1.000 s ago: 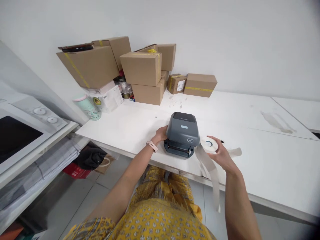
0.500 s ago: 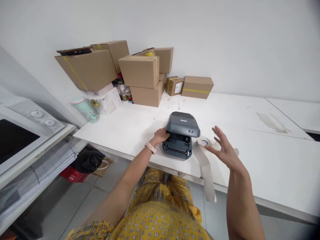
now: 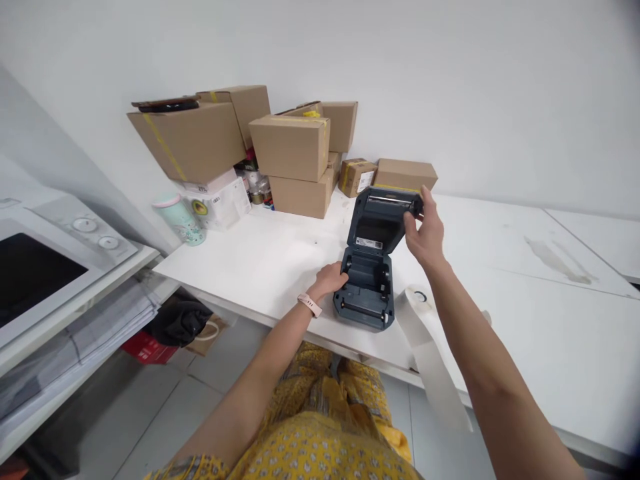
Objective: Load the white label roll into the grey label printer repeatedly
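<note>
A dark grey label printer [image 3: 364, 293] stands on the white table with its lid [image 3: 383, 217] raised and tilted back, its inside showing. My left hand [image 3: 330, 278] grips the left side of the printer's base, thumb over the edge. At the lid's upper right corner, my right hand [image 3: 425, 230] is closed, thumb on the inner face and fingers behind. A roll of white labels [image 3: 419, 293] lies just right of the printer, partly behind my right forearm. Its loose strip [image 3: 437, 373] hangs over the table's front edge.
Cardboard boxes [image 3: 290, 150] are stacked at the back left, with two smaller ones [image 3: 357, 177] against the wall. A mint tumbler [image 3: 180, 220] stands by a white box [image 3: 220, 203]. A microwave [image 3: 55, 253] sits at the far left. The white table [image 3: 530, 333] stretches right.
My right hand has gone from open above the label roll to the printer's lid, which has swung up and back. My left hand stays on the base. The label strip has shifted slightly.
</note>
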### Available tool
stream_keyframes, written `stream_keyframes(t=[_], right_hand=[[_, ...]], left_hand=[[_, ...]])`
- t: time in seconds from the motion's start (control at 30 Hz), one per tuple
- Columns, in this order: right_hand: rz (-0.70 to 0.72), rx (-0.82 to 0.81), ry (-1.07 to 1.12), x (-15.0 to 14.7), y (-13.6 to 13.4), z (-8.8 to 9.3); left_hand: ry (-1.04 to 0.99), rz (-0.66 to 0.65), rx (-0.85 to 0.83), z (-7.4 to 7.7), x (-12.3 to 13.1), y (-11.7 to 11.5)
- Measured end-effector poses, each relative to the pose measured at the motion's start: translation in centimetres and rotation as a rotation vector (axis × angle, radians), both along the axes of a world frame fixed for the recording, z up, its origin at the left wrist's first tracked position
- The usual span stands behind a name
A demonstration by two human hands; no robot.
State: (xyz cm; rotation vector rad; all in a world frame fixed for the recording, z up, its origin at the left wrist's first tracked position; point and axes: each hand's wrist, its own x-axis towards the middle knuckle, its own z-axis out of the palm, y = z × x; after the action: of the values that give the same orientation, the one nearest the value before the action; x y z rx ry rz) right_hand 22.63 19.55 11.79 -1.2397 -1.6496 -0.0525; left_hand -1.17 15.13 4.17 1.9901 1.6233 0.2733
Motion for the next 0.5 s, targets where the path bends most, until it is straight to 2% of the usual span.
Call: stream_keyframes(t=[0.17,0.27,0.37,0.5], right_hand=[[-0.128,-0.077,-0.083,-1.4,2.8,-0.4],[-0.056,-0.130,-0.106,-0.4,2.7,-0.3],[0.067,-0.187,-0.108,3.1,1.8,-0.9],[0.100,-0.328,-0.132,10.4,-0.5,-3.3]], left_hand=[[0.013,-0.002,-0.009,0.5,0.0,-0.3],[0.001,-0.009,-0.011,0.5,-0.1,-0.3],[0.010,-0.004,0.001,0.4,-0.1,-0.2],[0.013,-0.009,0.005,0.1,0.0,0.0]])
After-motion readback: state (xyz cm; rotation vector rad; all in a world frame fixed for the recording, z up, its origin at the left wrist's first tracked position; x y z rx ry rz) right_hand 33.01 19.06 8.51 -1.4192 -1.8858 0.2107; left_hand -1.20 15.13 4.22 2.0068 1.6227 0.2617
